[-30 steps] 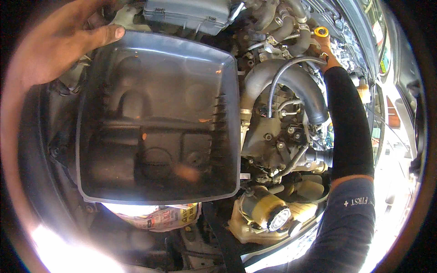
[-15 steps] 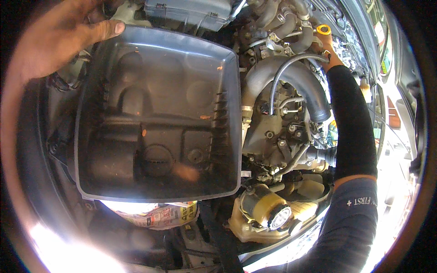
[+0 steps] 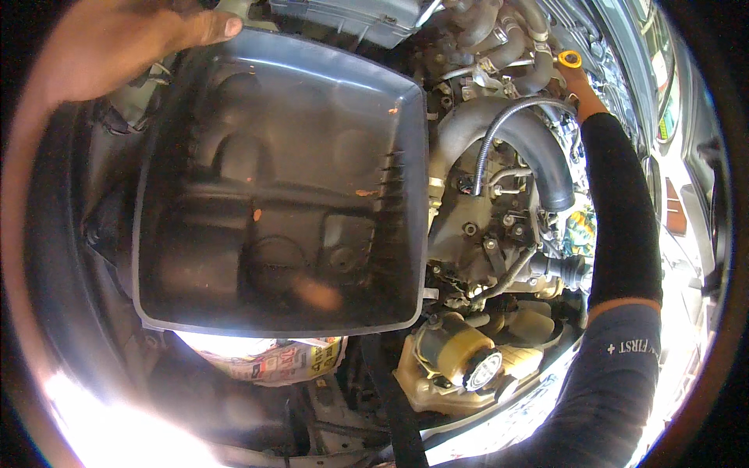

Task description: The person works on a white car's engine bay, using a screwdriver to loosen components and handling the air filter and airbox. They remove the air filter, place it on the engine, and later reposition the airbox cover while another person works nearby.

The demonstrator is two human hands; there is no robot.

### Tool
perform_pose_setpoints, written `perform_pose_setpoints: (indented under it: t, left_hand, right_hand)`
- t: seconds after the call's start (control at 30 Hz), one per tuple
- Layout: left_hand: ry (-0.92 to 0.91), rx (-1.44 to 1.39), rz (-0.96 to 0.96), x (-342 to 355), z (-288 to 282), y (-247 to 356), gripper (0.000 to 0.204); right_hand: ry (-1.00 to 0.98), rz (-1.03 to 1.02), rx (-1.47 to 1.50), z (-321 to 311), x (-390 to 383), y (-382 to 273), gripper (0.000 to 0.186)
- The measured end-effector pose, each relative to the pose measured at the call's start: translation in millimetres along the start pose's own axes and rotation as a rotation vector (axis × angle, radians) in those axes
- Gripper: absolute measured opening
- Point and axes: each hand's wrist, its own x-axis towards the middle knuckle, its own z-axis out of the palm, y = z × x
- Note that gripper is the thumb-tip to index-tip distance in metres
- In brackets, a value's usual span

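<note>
A large black plastic box-like cover, probably from an air filter housing, fills the left middle with its hollow side facing me. My left hand is at its far left corner. The thumb lies along the rim and the other fingers are hidden. A few orange-brown flecks show inside the cover. My right arm reaches up the right side in a black sleeve. My right hand is beside a yellow ring-shaped cap, its fingers mostly hidden. A thick black curved intake hose lies between the cover and my right arm.
A yellowed fluid reservoir with a black cap stands at the near right. Printed paper shows under the cover's near edge. A dark box and several hoses crowd the far side. Metal engine parts sit below the intake hose.
The view has shifted slightly, so most things appear farther right. The cover and my left hand also sit a little higher in the picture. My right hand stays by the yellow cap.
</note>
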Motion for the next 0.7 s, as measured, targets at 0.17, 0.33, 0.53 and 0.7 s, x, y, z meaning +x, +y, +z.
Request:
perform_pose_setpoints:
  t: [0.17,0.33,0.53,0.7]
  left_hand:
    - [-0.097,0.245,-0.127,-13.1,-19.2,41.4,0.081]
    - [-0.124,0.363,-0.176,-16.1,-29.0,66.1,0.084]
    - [-0.154,0.314,-0.205,-20.6,-31.6,72.8,0.092]
    - [-0.364,0.183,-0.332,-9.7,-44.3,81.7,0.091]
  right_hand:
    - [0.038,0.389,0.486,16.9,6.9,10.7,0.045]
    - [0.136,0.271,0.616,31.0,2.3,20.5,0.044]
    - [0.195,0.317,0.616,44.4,11.9,23.7,0.045]
    - [0.231,0.342,0.645,55.4,15.6,35.5,0.047]
